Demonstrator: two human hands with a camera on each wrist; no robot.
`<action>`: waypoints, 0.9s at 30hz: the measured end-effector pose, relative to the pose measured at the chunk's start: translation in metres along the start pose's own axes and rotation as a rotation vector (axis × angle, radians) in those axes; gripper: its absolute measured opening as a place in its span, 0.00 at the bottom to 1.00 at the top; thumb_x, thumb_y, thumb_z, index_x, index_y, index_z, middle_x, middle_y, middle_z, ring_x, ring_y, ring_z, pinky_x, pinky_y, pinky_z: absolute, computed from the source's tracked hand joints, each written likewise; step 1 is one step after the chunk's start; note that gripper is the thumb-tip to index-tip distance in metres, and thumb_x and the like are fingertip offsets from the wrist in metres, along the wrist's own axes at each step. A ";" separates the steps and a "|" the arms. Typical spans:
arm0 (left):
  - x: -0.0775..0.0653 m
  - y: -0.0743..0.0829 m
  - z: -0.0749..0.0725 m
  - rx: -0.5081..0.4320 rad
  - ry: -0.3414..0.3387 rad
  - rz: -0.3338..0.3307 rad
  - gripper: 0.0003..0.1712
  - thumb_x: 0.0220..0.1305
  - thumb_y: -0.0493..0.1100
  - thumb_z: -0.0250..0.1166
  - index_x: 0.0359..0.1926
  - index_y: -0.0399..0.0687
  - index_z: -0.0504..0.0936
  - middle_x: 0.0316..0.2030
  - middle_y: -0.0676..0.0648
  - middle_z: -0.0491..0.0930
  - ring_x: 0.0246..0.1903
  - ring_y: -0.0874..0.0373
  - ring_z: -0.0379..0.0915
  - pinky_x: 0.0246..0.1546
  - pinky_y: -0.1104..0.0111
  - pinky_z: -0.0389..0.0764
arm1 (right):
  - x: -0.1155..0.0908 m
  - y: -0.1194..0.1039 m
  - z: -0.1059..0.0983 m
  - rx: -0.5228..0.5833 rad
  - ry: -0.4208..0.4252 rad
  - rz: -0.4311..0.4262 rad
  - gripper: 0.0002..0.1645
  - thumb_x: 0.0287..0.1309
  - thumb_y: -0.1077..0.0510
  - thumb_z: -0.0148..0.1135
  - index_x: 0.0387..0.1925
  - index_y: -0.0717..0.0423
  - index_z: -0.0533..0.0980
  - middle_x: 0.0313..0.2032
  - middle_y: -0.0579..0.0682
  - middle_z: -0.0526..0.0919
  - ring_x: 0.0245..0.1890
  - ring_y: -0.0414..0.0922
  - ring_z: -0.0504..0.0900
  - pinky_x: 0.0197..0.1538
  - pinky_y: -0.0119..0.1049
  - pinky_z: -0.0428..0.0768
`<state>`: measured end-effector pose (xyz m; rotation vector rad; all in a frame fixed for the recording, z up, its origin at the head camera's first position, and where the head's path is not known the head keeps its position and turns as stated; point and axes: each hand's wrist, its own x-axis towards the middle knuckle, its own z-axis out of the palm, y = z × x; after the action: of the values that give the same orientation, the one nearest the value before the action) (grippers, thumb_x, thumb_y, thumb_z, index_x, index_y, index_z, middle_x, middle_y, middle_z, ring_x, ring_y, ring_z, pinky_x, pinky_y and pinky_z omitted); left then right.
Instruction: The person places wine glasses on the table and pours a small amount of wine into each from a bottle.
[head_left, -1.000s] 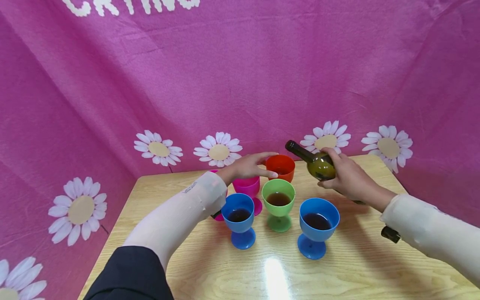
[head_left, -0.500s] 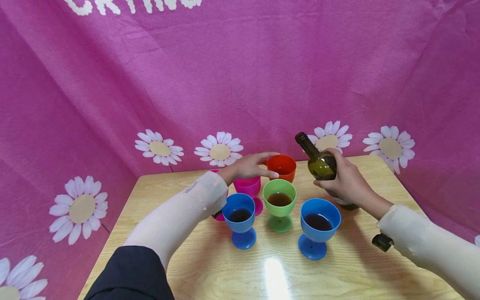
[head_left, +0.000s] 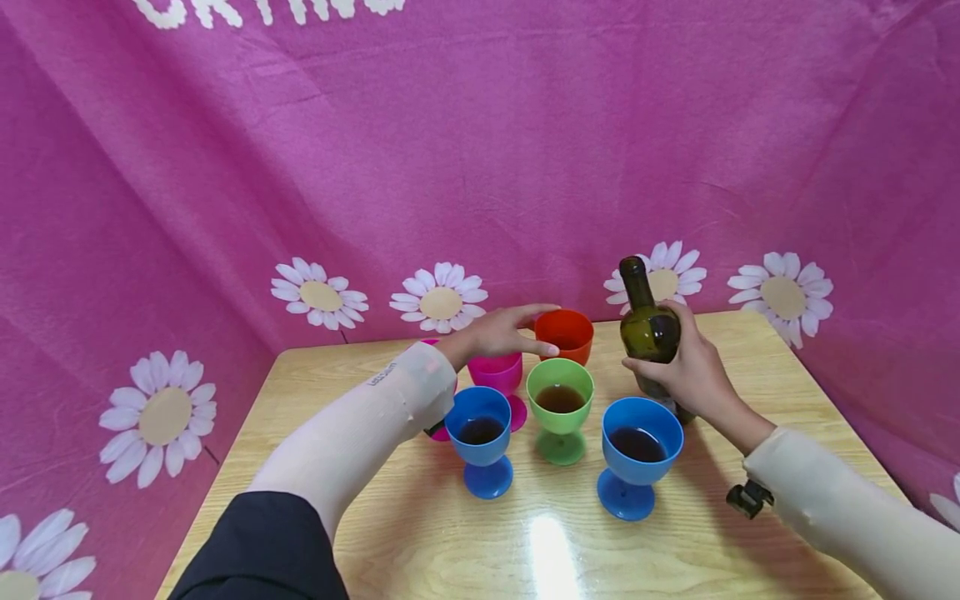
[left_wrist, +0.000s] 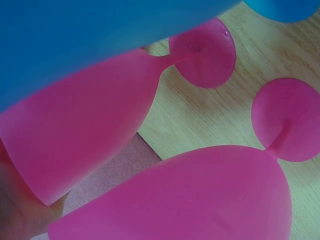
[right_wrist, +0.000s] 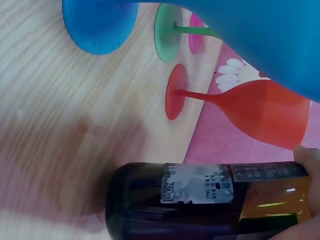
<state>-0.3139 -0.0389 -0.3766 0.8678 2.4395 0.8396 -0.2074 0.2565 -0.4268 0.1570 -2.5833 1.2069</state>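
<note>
My left hand (head_left: 498,333) holds the orange-red goblet (head_left: 566,337) near its rim, thumb on the near side and fingers behind. A little dark liquid lies in that goblet. In my right hand (head_left: 693,371) is a dark green wine bottle (head_left: 648,332), gripped round its body and nearly upright, neck leaning slightly left. The right wrist view shows its label (right_wrist: 197,183) and its base close above or on the table; I cannot tell which. The green goblet (head_left: 560,392), the left blue goblet (head_left: 480,429) and the right blue goblet (head_left: 641,442) contain dark liquid.
Two pink goblets stand to the left, one (head_left: 498,373) partly behind my left wrist, the other (left_wrist: 200,200) mostly hidden by it in the head view. The wooden table (head_left: 420,533) ends at a pink cloth backdrop (head_left: 525,167) with printed daisies.
My right hand has turned the bottle from a leftward tilt to nearly upright, and moved its neck right, away from the orange-red goblet, lowering the base. The left hand stays put.
</note>
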 end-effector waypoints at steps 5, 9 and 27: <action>-0.001 0.001 0.000 -0.003 -0.001 -0.004 0.47 0.63 0.62 0.70 0.80 0.68 0.60 0.73 0.50 0.69 0.73 0.47 0.64 0.68 0.43 0.70 | -0.003 0.004 0.004 0.070 -0.015 0.042 0.59 0.59 0.49 0.77 0.78 0.49 0.46 0.64 0.72 0.72 0.60 0.71 0.75 0.59 0.71 0.74; 0.000 0.002 -0.001 -0.006 0.000 0.000 0.48 0.63 0.62 0.70 0.80 0.67 0.60 0.73 0.50 0.69 0.72 0.48 0.64 0.68 0.44 0.70 | -0.005 0.006 0.006 0.102 -0.002 0.075 0.60 0.60 0.47 0.75 0.79 0.48 0.45 0.66 0.71 0.70 0.62 0.71 0.73 0.61 0.72 0.72; 0.001 0.000 0.002 -0.002 0.007 0.009 0.49 0.63 0.63 0.70 0.80 0.67 0.59 0.72 0.50 0.71 0.71 0.48 0.65 0.68 0.44 0.70 | -0.014 0.017 0.004 0.186 0.046 0.156 0.62 0.60 0.44 0.74 0.79 0.48 0.41 0.71 0.71 0.63 0.66 0.73 0.68 0.63 0.77 0.66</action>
<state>-0.3137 -0.0382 -0.3783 0.8767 2.4416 0.8496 -0.1991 0.2641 -0.4459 -0.0347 -2.4791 1.4882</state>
